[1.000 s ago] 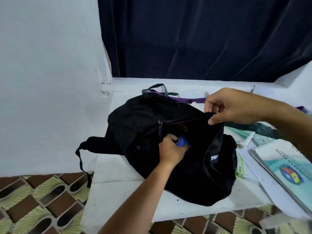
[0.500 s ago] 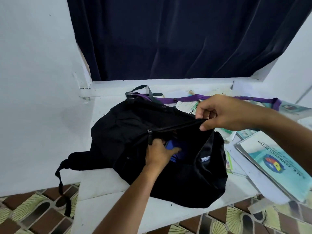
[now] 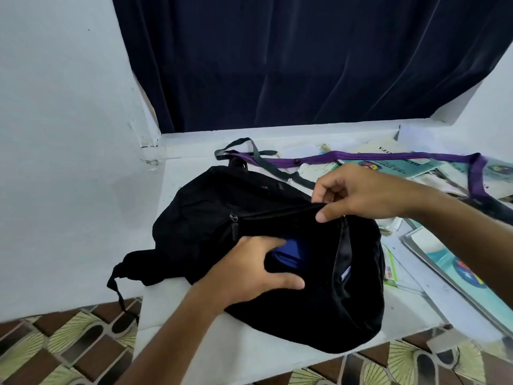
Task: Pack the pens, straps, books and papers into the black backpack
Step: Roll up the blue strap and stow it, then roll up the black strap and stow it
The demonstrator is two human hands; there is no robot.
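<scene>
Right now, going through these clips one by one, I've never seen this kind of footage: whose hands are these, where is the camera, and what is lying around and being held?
No machine here: a person wears one camera on the head, looking down at their own two hands. A black backpack lies on a white ledge. The right hand pinches the edge of the bag's opening and lifts it. The left hand rests at the opening, against something blue inside. Behind lie a purple strap and, to the right, books and papers, not yet packed.
</scene>
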